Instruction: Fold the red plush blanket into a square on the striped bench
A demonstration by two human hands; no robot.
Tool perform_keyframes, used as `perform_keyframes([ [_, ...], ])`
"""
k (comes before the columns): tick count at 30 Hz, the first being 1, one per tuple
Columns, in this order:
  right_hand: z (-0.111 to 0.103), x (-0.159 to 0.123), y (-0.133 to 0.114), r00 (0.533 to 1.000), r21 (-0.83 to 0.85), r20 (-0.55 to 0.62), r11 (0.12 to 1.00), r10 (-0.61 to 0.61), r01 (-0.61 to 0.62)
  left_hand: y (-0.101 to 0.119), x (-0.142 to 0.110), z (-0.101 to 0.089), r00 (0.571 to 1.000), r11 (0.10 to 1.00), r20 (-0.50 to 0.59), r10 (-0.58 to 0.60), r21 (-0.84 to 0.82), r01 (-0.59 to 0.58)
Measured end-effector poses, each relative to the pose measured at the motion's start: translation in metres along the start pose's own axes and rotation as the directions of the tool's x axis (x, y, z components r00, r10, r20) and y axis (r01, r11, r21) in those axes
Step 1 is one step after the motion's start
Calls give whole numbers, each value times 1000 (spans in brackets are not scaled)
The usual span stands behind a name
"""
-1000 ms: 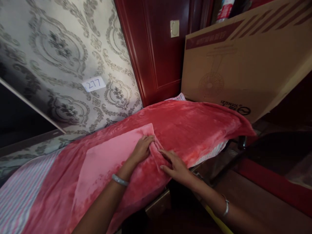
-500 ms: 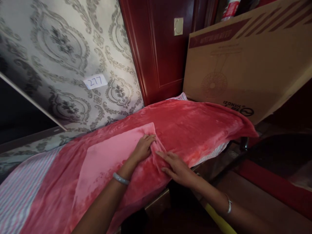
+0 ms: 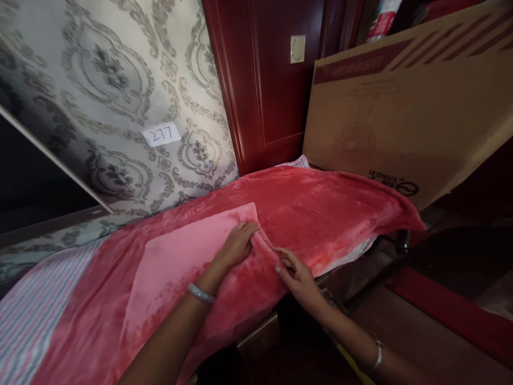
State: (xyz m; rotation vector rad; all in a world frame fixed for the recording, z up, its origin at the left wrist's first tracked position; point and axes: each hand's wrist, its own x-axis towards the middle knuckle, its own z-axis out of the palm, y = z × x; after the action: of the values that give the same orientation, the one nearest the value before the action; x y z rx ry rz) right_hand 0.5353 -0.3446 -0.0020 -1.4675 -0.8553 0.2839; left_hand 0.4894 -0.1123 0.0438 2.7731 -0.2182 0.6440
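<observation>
A folded pink plush cloth (image 3: 188,235), blotched with red toward its near side, lies on a red plush blanket (image 3: 320,203). My left hand (image 3: 239,243), a pale bangle on its wrist, has its fingers curled over the right-hand edge of the cloth. Just to the right, my right hand (image 3: 298,278) touches that same edge with its outstretched index finger. Its thumb stands apart from the index finger, and the other fingers are bent.
Striped fabric (image 3: 52,299) shows beneath the blanket at the left. Behind stand a patterned wall with a paper label (image 3: 162,133), a dark red panel (image 3: 276,96) and a large cardboard box (image 3: 401,107). A dark screen (image 3: 36,182) is at the far left.
My right hand has slid a little to the right along the cloth's edge, and its fingers are more bent. My left hand keeps its place on the cloth. The view has shifted slightly.
</observation>
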Motion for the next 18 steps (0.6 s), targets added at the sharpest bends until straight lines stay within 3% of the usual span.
perform_keyframes([
  [3, 4, -7, 7, 996, -48, -81, 999, -25, 21, -1, -1, -4, 997, 1000, -79, -27, 0, 27],
  [7, 1, -14, 13, 996, -144, -66, 988, -66, 56, 6, -2, -6, 972, 978, -152, -178, 84, 192],
  [10, -6, -12, 13, 995, -183, -46, 980, -85, 76, 21, -4, 4, 968, 956, -56, -246, 153, 252],
  [14, -10, -2, 1, 968, -277, -115, 943, -222, 184, 44, -5, 23, 950, 935, 96, -299, 231, 271],
  [18, 1, 12, -19, 939, -297, -56, 904, -340, 309, 56, 2, 21, 909, 922, 198, -366, 210, 325],
])
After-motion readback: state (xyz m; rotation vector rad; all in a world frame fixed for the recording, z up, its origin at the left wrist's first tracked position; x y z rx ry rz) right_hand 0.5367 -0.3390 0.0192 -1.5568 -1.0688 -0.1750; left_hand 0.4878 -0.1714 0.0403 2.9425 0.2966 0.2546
